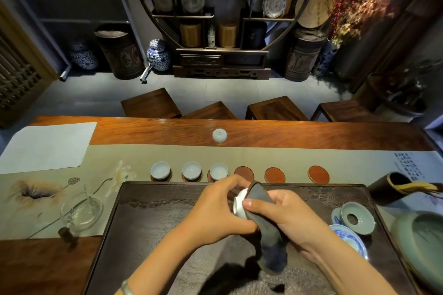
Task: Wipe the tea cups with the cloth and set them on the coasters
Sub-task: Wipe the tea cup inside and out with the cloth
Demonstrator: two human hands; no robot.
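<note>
While the left hand [215,208] grips a white cup [240,205], the right hand [285,215] pinches the dark cloth [268,242] against it

A single wide-angle camera sat on the person's head and looked forward and down across the counter [263,132]. It was close over the hands [215,208], which filled the lower middle of the view. Farther off, the view took in the stools [151,103] beyond the counter, the floor, and a round display shelf [223,17] against the far wall. Straight edges bowed toward the picture's borders.
</note>
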